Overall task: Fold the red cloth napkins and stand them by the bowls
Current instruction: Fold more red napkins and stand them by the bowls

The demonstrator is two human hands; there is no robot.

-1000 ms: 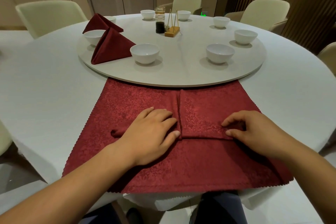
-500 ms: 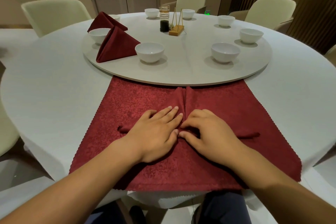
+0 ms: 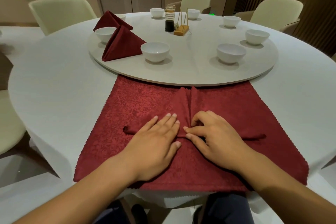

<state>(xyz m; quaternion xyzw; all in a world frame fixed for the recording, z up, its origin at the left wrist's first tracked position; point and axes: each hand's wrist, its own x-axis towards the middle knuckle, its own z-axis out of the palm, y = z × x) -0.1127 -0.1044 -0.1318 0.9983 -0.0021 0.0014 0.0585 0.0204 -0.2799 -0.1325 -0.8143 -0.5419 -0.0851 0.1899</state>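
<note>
Our left grip [image 3: 154, 143] lies flat, fingers straight, pressing the red cloth napkin [image 3: 145, 100] spread on the table [image 3: 54, 87] just before the turntable [image 3: 181, 76]. Our right grip [image 3: 214, 138] curls to pinch its centre pleat. If we ease that flat pressure while tugging, the pleat may spring open, and the overhanging near hem could drag the folds crooked.
</note>
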